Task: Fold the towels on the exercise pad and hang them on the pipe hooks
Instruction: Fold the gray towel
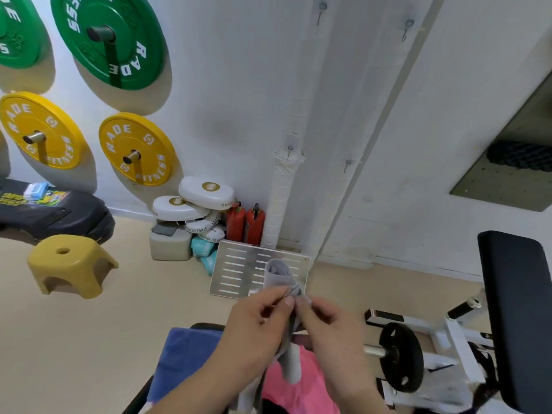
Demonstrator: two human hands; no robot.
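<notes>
Two forearms rise from the bottom edge and meet in mid-frame before a white gym wall. The left hand (257,318) angles in from the lower left, fingers curled, thumb and forefinger pinching the bunched edge of a grey towel (277,273). The towel's top stands in a loose roll above the fingertips; its tail hangs between the wrists. The right hand (325,327) faces the left, nearly touching it, fingers likewise curled and pinching the same cloth. Beneath the left forearm a blue towel (185,351) lies on the black exercise pad (206,326), with a pink towel (310,383) just beside it under the hands. On the wall above, well apart from the lifted towel, small pipe hooks (289,149) sit on the wrapped white pipe (282,198).
</notes>
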